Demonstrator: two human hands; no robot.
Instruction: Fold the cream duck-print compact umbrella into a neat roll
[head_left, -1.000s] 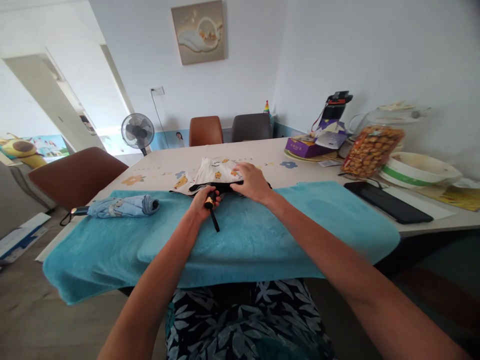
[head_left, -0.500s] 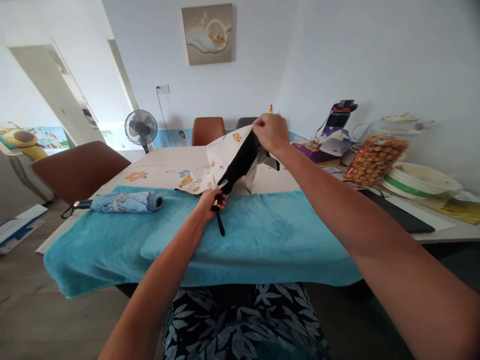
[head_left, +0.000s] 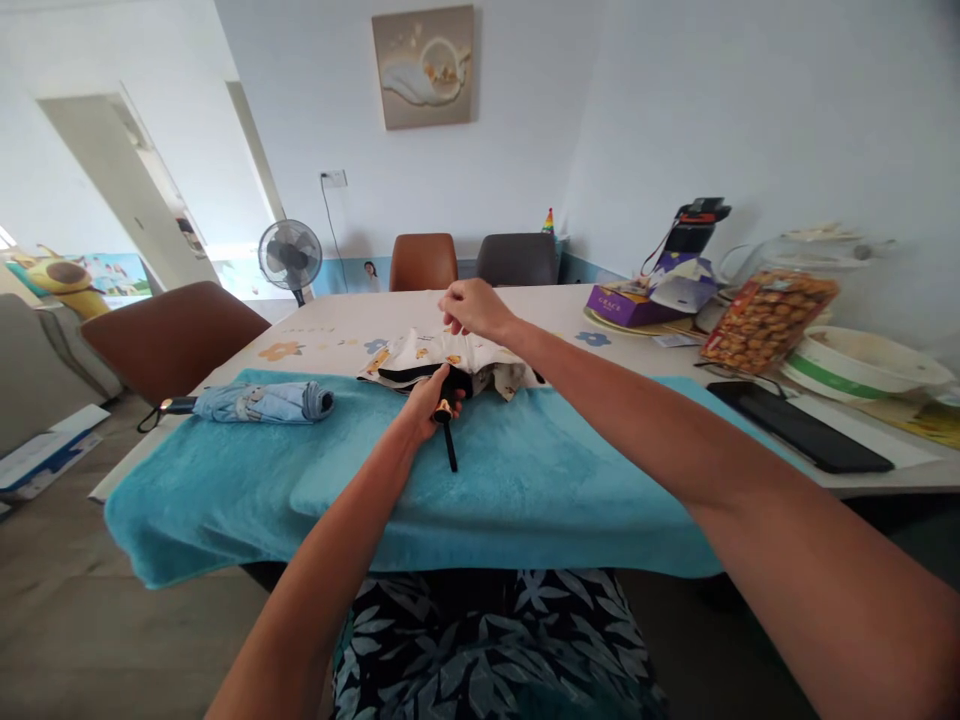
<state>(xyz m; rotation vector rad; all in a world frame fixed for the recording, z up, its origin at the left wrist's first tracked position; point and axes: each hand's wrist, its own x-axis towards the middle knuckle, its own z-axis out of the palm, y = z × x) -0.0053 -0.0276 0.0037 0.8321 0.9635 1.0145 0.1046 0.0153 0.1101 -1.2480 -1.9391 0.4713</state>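
Note:
My left hand [head_left: 431, 400] is closed around the black handle of a folding umbrella [head_left: 480, 352], whose wrist strap hangs toward me. The umbrella's white canopy, printed with small yellow figures and lined in black, lies loosely collapsed beyond that hand. Above the canopy hovers my right hand [head_left: 474, 308], its fingers loosely bent and apart, with nothing visible in them. A second umbrella [head_left: 255, 402], light blue and rolled up, rests at the left with its dark handle pointing left.
A blue towel [head_left: 360, 470] covers the near side of the table [head_left: 337, 315]. Along the right stand a purple tissue box [head_left: 619, 306], a snack jar [head_left: 769, 320], a white-and-green bowl [head_left: 847, 365] and a black flat device [head_left: 802, 425]. Chairs and a fan [head_left: 290, 255] are beyond.
My right hand has let go of the lifted canopy edge and moved left and down. The canopy has dropped flat. My left hand keeps its hold on the handle.

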